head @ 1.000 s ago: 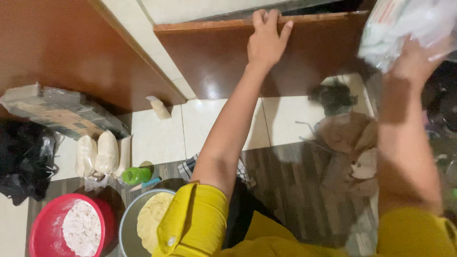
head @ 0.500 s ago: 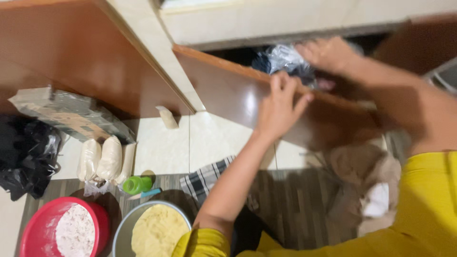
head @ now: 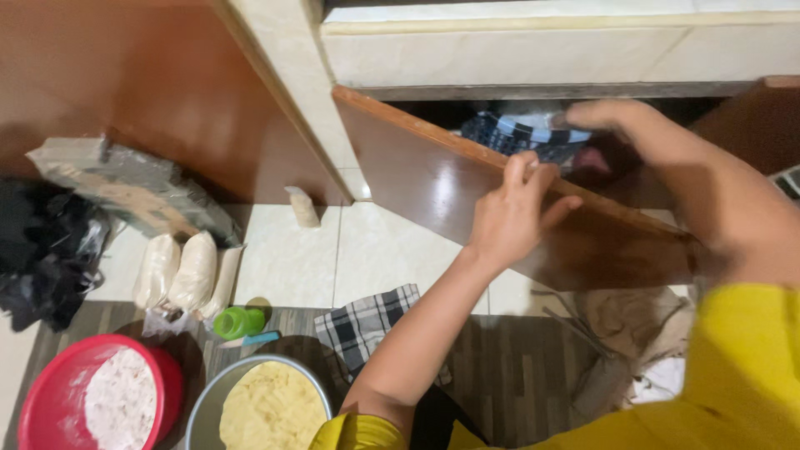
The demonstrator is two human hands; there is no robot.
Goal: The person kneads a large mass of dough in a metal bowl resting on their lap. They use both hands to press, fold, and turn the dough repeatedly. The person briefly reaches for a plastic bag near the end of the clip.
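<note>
Two bowls: red bowl point(head: 50, 392) holds white flour, metal bowl point(head: 204, 412) yellow dough

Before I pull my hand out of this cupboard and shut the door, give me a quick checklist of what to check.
1. Left hand grips the top edge of the cabinet door: ok, door held open.
2. Right hand inside the cupboard, on the checkered bundle: not ok for shutting, the hand is in the way.
3. Bundle fully inside: cannot tell, the door edge hides part of it.
4. Door's swing path over the tiles: ok; the small white bottle stands beside the hinge.
5. Metal bowl of dough and red bowl of flour: ok, away from the door.
</note>
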